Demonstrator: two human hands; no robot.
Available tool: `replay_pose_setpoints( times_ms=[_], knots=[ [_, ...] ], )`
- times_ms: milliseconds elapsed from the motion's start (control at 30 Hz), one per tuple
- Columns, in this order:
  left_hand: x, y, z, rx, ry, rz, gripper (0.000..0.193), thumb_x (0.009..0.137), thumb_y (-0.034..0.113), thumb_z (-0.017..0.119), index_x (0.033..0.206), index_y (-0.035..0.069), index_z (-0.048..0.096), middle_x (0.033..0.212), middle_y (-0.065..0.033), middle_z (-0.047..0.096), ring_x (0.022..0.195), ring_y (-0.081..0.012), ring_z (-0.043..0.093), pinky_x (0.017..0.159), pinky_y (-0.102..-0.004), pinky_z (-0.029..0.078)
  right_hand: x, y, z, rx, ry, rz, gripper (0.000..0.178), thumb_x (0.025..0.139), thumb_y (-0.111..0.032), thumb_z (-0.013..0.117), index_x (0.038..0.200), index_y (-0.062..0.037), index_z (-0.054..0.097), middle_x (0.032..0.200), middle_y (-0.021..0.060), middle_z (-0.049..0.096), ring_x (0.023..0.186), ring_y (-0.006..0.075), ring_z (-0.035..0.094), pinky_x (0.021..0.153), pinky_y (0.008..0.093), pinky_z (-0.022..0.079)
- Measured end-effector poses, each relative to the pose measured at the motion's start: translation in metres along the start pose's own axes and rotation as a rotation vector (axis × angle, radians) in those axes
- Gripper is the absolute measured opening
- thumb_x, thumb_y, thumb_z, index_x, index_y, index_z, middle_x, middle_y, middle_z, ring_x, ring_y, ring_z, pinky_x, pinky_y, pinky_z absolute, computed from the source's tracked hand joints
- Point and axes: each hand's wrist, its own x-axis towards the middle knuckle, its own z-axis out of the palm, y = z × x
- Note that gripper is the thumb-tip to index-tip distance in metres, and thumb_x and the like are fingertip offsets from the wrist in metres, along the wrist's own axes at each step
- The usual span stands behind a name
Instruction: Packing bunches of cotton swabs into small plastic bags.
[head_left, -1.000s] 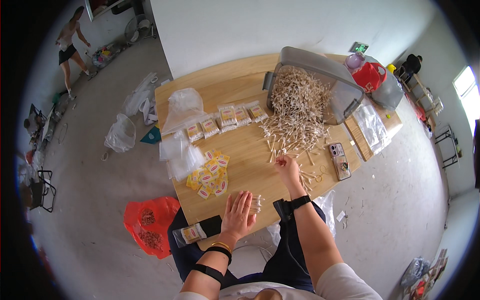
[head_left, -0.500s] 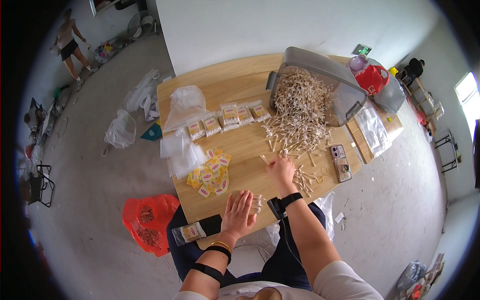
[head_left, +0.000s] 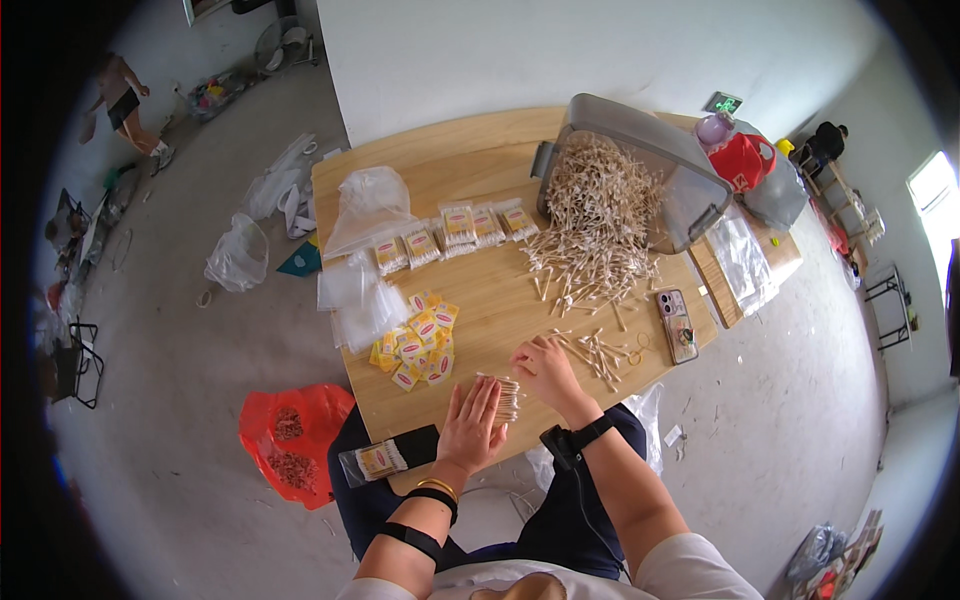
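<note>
Near the table's front edge, my left hand lies with its fingers stretched out against a neat bundle of cotton swabs, covering its left ends. My right hand is up and to the right of that bundle, fingers curled together; whatever is in them is hidden. Beside it lies a small loose group of cotton swabs. Beyond, a large heap of cotton swabs spills from a tipped grey plastic bin. Yellow-and-white printed cards are piled left of my hands.
Filled swab packets stand in a row, behind clear plastic bags. A phone lies at the right, rubber bands next to it. At the front-left corner is another packet. A red bag sits on the floor.
My right hand has moved nearer and to the left, from beside the big heap toward the bundle. My left hand stays at the bundle. A person at the far left has shifted.
</note>
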Motion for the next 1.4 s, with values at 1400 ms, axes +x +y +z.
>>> replay_pose_setpoints(
  times_ms=[1400],
  knots=[
    [-0.002,-0.001,0.001,0.025,-0.024,-0.015,0.068,0.095,0.036,0.054,0.152,0.004,0.038,0.157,-0.0112,0.039,0.15,-0.0264,0.032,0.125,-0.054,0.017,-0.023,0.007,-0.014,-0.068,0.233,0.142,0.015,0.078,-0.004,0.07,0.093,-0.0069,0.068,0.092,0.0109,0.063,0.09,0.0317,0.062,0.081,0.0414,0.051]
  ],
)
